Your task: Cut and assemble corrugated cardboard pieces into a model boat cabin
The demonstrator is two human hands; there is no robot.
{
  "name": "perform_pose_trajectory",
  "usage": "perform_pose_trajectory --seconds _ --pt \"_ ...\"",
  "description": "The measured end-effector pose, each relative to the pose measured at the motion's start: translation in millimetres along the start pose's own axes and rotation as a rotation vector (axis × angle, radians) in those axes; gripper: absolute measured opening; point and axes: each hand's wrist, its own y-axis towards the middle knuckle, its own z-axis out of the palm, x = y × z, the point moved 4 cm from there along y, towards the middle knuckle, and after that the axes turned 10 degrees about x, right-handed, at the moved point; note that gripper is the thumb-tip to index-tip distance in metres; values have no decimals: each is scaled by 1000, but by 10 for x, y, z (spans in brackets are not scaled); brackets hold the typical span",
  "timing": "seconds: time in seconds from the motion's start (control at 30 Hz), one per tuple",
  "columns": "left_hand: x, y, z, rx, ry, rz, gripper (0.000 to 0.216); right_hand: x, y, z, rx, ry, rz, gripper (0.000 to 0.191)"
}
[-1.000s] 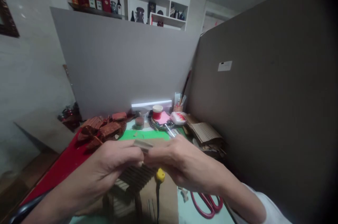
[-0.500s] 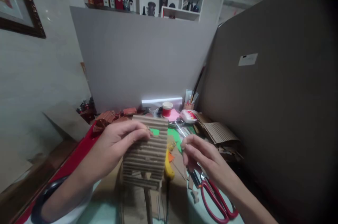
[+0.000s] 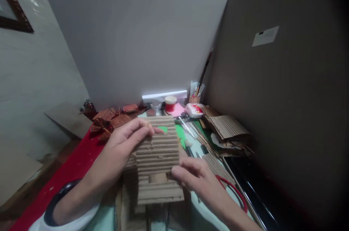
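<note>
A ribbed sheet of corrugated cardboard (image 3: 158,158) with a small square cut-out low in its middle stands in front of me over a cardboard frame (image 3: 128,202). My left hand (image 3: 128,140) holds the sheet's upper left edge, fingers curled onto its face. My right hand (image 3: 196,180) touches the sheet's lower right edge with bent fingers, thumb near the cut-out.
Red-handled scissors (image 3: 234,194) lie under my right wrist. Brown model pieces (image 3: 111,120) sit at the back left on a red cloth (image 3: 68,169). A red-and-white cup (image 3: 170,103), a brush pot (image 3: 194,98), corrugated scraps (image 3: 227,127) and grey partitions (image 3: 272,89) close the back and right.
The view dropped lower. My left hand turned the folded cardboard upright so its ribbed face shows. My right hand let go, swung out, then came back to the lower right edge.
</note>
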Motion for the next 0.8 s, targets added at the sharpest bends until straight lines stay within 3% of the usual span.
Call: perform_pose_trajectory --seconds 0.13,0.27,0.4,0.53,0.8 --pt "8 -7 -60 -74 -244 -40 20 -15 -65 -165 5 -58 -27 40" --pt "11 -21 -277 -200 -208 -6 17 10 -140 -276 131 -98 -70 44" --pt "169 -60 -341 -113 -230 -111 9 41 -197 -270 283 -130 -104 46" --pt "366 -169 -253 -11 -319 -258 8 53 -228 -221 402 -111 -137 48" --pt "580 -598 61 173 -445 -488 40 26 -178 -53 481 -142 -166 55"
